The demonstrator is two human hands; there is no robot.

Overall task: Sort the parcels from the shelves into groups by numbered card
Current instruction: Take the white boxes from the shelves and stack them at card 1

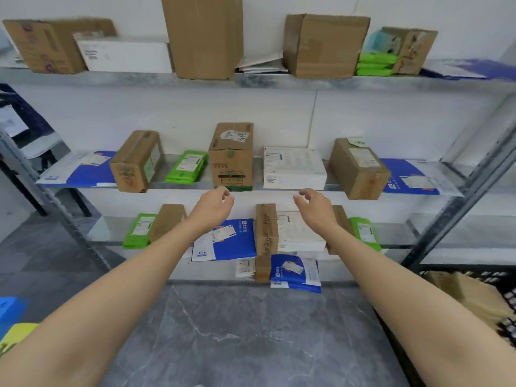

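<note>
Parcels fill a metal shelf unit (279, 81) against a white wall. On the middle shelf stand an upright brown carton (231, 156) and, to its right, a flat white box (293, 167). My left hand (213, 206) hangs just below the carton's front, fingers loosely curled and empty. Below the white box my right hand (314, 205) is also empty with relaxed curled fingers. Neither hand touches a parcel. Green mailers (187, 166), blue mailers (83, 170) and more brown boxes (135, 162) lie along the shelves.
A grey marbled floor (251, 331) spreads below me. The lower shelves hold a blue mailer (226, 240), a narrow brown box (266, 229) and green packs (139, 230). A black crate with brown paper (474, 297) sits at right; blue and yellow cards (14, 325) show at lower left.
</note>
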